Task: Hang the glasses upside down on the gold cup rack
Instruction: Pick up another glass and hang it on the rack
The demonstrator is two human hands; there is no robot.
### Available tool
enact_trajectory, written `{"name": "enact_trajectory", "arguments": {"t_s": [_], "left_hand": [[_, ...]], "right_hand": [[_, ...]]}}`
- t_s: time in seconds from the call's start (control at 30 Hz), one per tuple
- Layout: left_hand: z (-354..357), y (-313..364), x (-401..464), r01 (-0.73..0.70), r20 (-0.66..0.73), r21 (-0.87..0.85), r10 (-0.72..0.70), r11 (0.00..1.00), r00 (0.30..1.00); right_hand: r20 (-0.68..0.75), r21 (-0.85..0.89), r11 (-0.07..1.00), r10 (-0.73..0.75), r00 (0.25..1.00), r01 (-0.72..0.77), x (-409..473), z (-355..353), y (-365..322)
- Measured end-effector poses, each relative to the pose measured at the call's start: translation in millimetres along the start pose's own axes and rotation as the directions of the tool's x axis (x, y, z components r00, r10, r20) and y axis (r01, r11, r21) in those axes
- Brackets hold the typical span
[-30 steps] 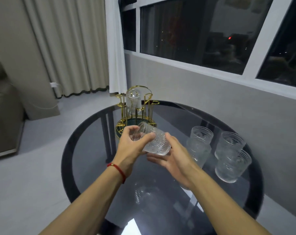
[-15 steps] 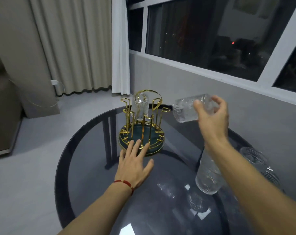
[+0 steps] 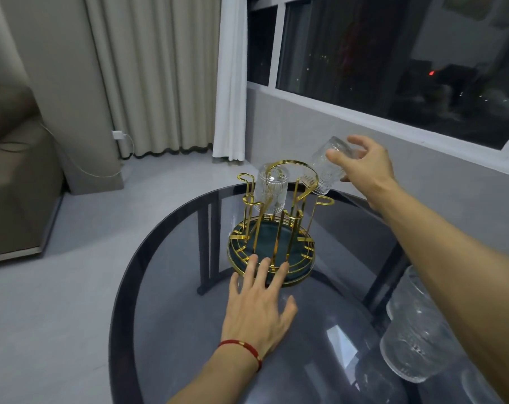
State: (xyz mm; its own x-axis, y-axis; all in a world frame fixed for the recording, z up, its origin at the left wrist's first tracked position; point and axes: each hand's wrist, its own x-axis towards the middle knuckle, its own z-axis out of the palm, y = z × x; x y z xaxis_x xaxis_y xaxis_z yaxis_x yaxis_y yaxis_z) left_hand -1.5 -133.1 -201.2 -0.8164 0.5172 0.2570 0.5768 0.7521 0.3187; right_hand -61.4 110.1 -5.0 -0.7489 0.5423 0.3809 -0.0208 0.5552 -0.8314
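The gold cup rack [image 3: 272,228] with a dark green round base stands near the far edge of the round glass table [image 3: 171,310]. One ribbed glass [image 3: 270,189] hangs upside down on a far-left peg. My right hand [image 3: 364,167] grips a second ribbed glass [image 3: 324,167] by its base, mouth tilted down-left, just above the rack's right side and touching its top loop. My left hand [image 3: 260,310] lies flat with fingers spread, fingertips on the near rim of the rack's base.
Stacked clear glasses [image 3: 413,330] stand at the table's right, partly behind my right forearm. A grey wall and dark window [image 3: 393,59] run behind the table. Curtains [image 3: 159,71] and a sofa [image 3: 11,170] are to the left across open floor.
My right hand carried the glass left and down to the rack's right side and tipped its mouth downward. My left hand slid forward onto the rack's base rim. The view moved closer.
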Motion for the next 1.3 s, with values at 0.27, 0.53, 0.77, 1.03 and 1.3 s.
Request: {"name": "enact_trajectory", "arguments": {"t_s": [0.27, 0.53, 0.77, 1.03, 1.3], "left_hand": [[1.8, 1.3, -0.4, -0.002, -0.034, -0.004, 0.002, 1.0, 0.999], [1.3, 1.5, -0.9, -0.001, -0.049, -0.019, 0.0, 1.0, 0.999], [0.5, 1.8, -1.0, 0.004, -0.036, 0.006, -0.003, 1.0, 0.999], [-1.9, 0.7, -1.0, -0.007, -0.059, 0.044, 0.01, 0.999, 0.998], [-7.8, 6.9, -4.2, -0.021, -0.052, 0.091, 0.025, 0.996, 0.998]], "right_hand": [[0.305, -0.036, 0.999, 0.009, 0.952, 0.002, 4.1, 7.4, 17.1], [0.564, -0.01, 0.997, 0.065, 0.823, -0.073, 8.7, 24.8, 14.1], [0.671, 0.156, 0.937, 0.132, 0.73, -0.313, 13.4, 23.8, 18.2], [0.232, 0.276, 0.93, 0.182, 0.956, -0.244, -22.0, 29.1, 13.0], [0.072, 0.418, 0.896, 0.131, 0.989, -0.149, -136.1, -47.9, -9.8]]}}
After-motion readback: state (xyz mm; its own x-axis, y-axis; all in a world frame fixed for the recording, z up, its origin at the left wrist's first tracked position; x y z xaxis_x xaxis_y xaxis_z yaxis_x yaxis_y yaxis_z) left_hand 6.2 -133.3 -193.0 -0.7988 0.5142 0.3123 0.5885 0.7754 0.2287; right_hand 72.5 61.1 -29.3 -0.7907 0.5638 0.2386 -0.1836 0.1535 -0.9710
